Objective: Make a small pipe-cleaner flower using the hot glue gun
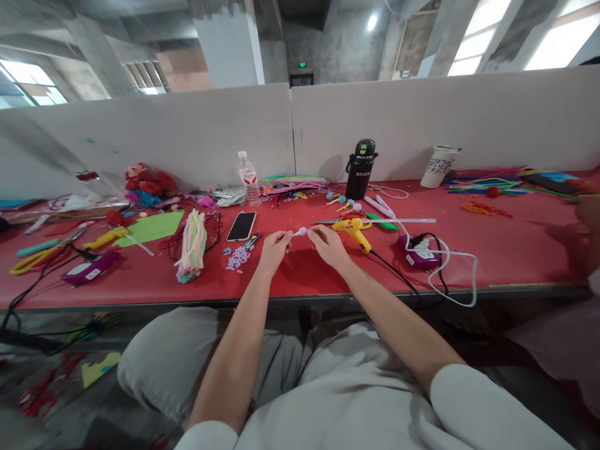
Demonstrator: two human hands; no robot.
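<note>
Over the red table, my left hand [275, 248] is closed in a pinch on the pale stem of a small lilac pom-pom [302, 231]. My right hand [330, 242] is at the other side of the ball, its fingertips pressed together and nearly touching it. Whatever sits between those fingertips is too small to make out. To the left of my left hand lies a pile of small lilac pieces [238, 258]. A yellow hot glue gun [354, 232] rests just beyond my right hand.
A phone [241, 226], a bundle of pastel pipe cleaners [193, 244] and a second yellow glue gun [105, 238] lie to the left. Behind stand a water bottle [249, 181], a black flask [360, 172] and a white cup [438, 167]. Cables trail from a purple power block [419, 253].
</note>
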